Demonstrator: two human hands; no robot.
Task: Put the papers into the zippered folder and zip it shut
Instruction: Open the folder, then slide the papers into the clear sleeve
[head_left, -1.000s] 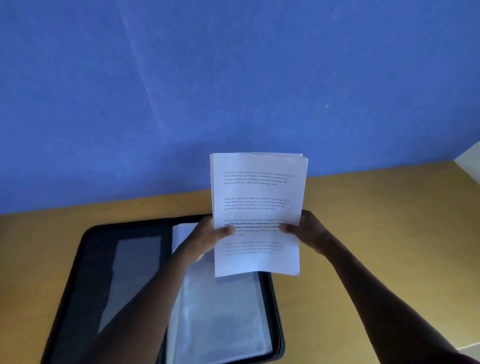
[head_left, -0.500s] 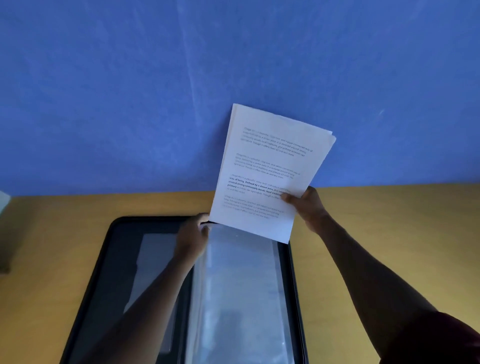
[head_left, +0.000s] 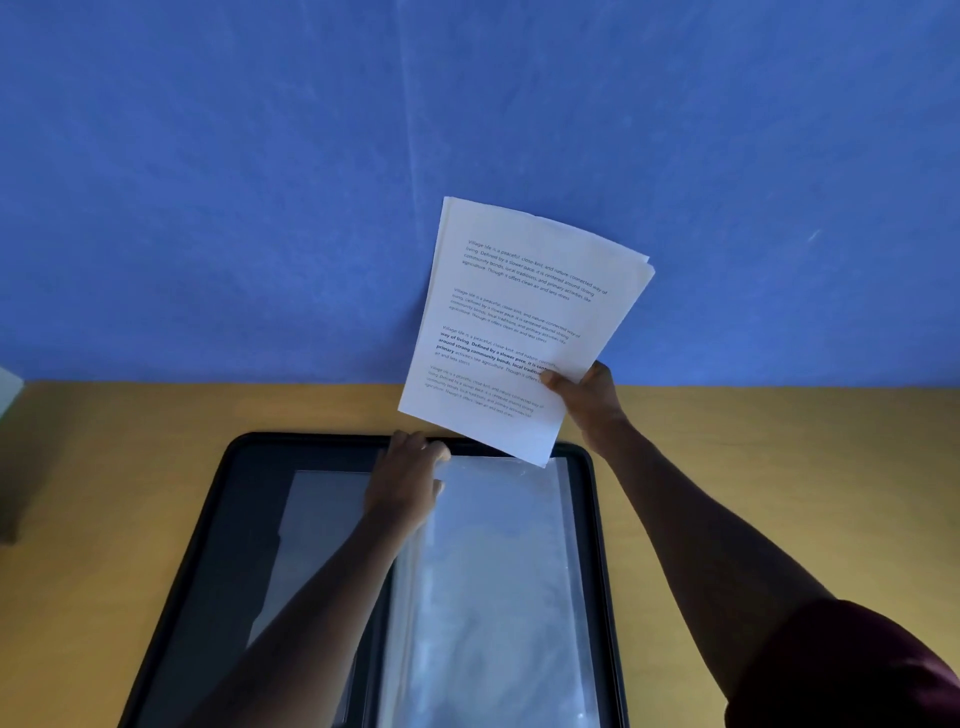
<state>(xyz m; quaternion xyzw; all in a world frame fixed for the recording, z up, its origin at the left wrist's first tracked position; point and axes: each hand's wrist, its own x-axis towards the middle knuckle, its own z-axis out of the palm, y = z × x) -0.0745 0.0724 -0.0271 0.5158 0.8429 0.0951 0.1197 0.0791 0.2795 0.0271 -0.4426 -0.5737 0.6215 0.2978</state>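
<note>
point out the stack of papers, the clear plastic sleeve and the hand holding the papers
stack of papers (head_left: 524, 332), head view, middle of the printed top sheet
clear plastic sleeve (head_left: 498, 587), head view, middle of the sleeve in the open folder
right hand (head_left: 584, 397), head view, back of the hand

A blue wall (head_left: 260, 182) fills everything above the yellow-tan table (head_left: 104, 493), its paint faintly streaked with pale diagonal marks. The table meets the wall along one straight line and runs out to both sides. At the table's far left edge sits a pale, blurred object (head_left: 9, 387), too cut off to identify, casting a dark shadow below it. The light is soft and dim.
</note>
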